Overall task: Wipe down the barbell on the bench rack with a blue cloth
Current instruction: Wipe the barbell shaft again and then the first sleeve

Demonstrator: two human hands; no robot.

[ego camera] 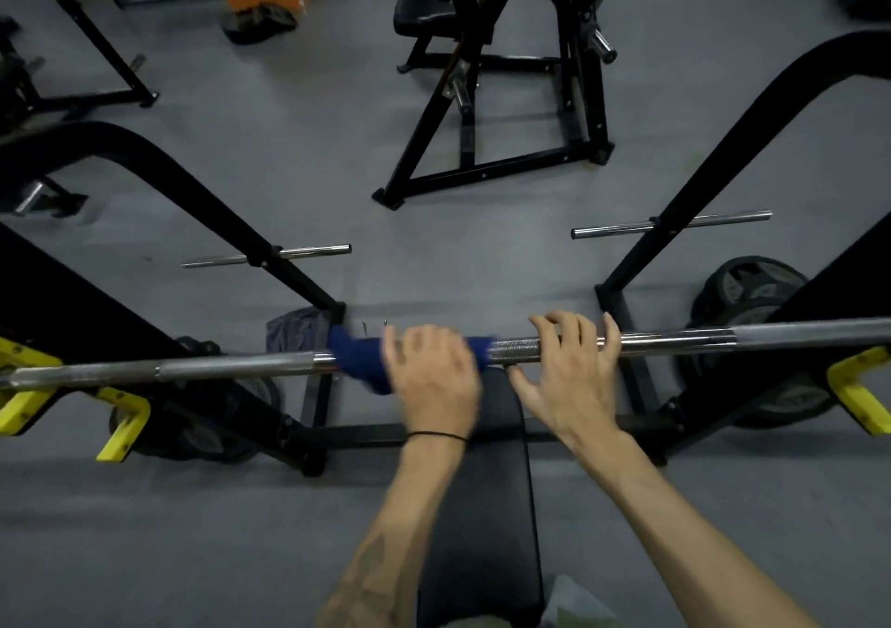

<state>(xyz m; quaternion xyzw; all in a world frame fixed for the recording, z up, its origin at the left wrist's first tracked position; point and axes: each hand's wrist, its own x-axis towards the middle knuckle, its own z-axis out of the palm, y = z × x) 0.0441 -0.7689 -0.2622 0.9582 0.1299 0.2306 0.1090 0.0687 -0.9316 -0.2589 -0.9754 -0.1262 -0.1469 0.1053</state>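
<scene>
The barbell (231,369) lay across the view, long axis running left to right, resting on the rack's yellow hooks (123,418) above the black bench pad (482,483). The blue cloth (359,357) was wrapped over the bar near its middle, just left of the knurled section.

Left hand (431,377) sat on top of the cloth, pressing it onto the bar; the hand was motion-blurred, so I could not tell whether the fingers curled round the bar or lay flat. Right hand (571,377) was just beside it to the right, fingers hooked over the bare bar, thumb spread below, apparently steadying it.

The bar looked like chrome steel, with shiny smooth stretches and duller knurled ones. No grime was visible at this resolution.

Judgement: wiping was mid-stroke. The cloth would need to travel along the bar's axis; the left stretch lay open, while the right hand blocked travel to the right.
</scene>
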